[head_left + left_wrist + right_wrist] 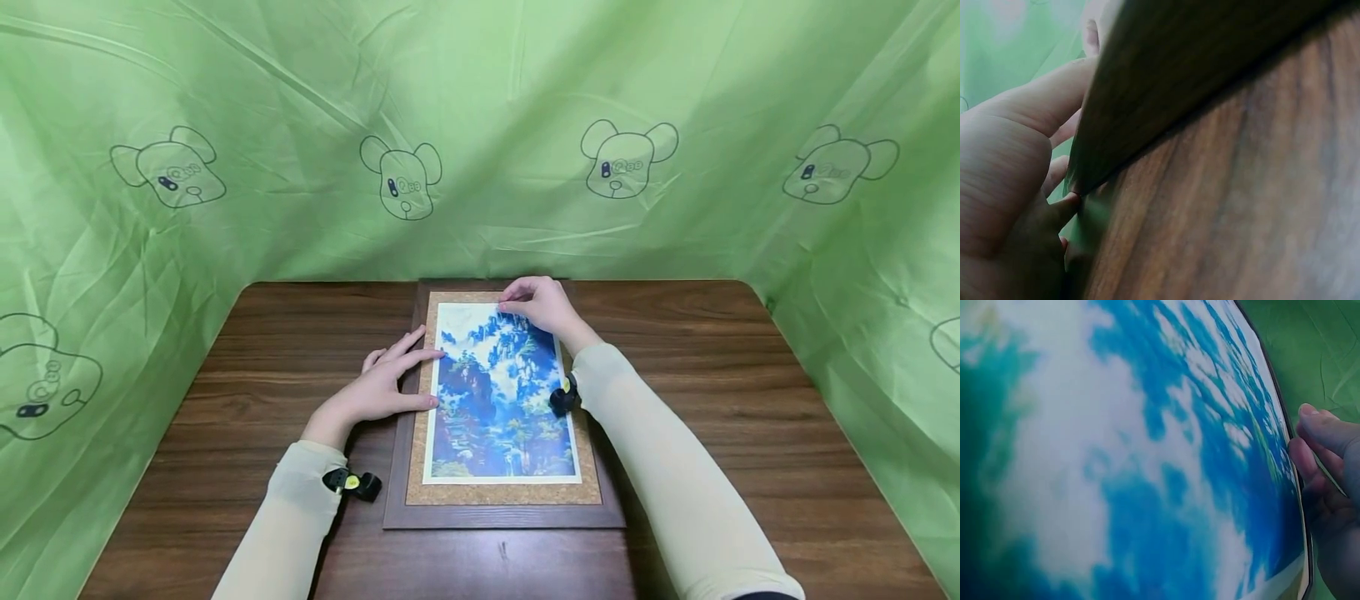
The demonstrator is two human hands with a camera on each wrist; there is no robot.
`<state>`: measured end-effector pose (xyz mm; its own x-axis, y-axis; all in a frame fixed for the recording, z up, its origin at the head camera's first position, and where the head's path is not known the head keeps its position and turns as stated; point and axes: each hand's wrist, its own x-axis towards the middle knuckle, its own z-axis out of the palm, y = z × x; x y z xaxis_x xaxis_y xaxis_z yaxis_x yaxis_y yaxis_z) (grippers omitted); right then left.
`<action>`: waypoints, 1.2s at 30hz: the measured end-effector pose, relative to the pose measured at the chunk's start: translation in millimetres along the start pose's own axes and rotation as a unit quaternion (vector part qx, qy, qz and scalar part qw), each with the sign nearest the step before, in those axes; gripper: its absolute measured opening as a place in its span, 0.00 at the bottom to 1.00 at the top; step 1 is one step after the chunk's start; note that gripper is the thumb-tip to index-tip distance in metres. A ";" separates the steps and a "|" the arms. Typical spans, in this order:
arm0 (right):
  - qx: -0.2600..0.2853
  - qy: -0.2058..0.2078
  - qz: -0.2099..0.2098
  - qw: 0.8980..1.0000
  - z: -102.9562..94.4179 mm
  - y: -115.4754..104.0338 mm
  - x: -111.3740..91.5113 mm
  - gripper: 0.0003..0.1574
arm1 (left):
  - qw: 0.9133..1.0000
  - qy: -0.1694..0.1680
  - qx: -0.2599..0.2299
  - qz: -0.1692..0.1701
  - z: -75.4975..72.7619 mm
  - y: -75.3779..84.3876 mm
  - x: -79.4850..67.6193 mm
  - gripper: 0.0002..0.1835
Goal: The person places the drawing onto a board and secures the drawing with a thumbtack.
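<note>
A landscape print (pixel 495 400) in blue and white, with a pale border, lies on a cork board (pixel 502 494) set in a dark brown wooden frame (pixel 502 518). My left hand (pixel 378 387) spreads over the frame's left side, with the thumb and a fingertip touching the print's left edge. At the print's top edge, my right hand (pixel 546 304) has its fingers curled and its thumb close to the index finger. I cannot tell whether something small is between those fingertips. In the right wrist view the print (pixel 1147 456) fills most of the picture, with the fingertips at its far edge.
The framed board lies on a brown wood-grain table (pixel 720 375), its top end near the table's back edge. Green cloth (pixel 487 167) with bear-head outlines hangs behind and at both sides. Each wrist wears a small black camera (pixel 363 486).
</note>
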<state>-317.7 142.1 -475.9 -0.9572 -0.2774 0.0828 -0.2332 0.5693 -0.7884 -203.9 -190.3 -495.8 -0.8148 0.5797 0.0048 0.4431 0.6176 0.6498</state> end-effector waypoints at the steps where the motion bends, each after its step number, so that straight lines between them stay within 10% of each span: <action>1: 0.001 -0.001 -0.001 1.000 0.4 0.3 0.3 0.06 | 1.000 -0.001 0.001 0.000 0.3 0.1 0.3 0.41; 36: -0.010 -0.011 0.000 1.000 11.4 4.2 8.2 0.03 | 1.000 0.009 0.009 -0.013 0.3 3.1 2.1 0.41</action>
<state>-324.5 133.4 -485.5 -0.9535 -0.2933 0.0689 -0.2361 0.5855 -0.7756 -204.1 -187.1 -494.1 -0.8331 0.5531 0.0016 0.4274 0.6418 0.6368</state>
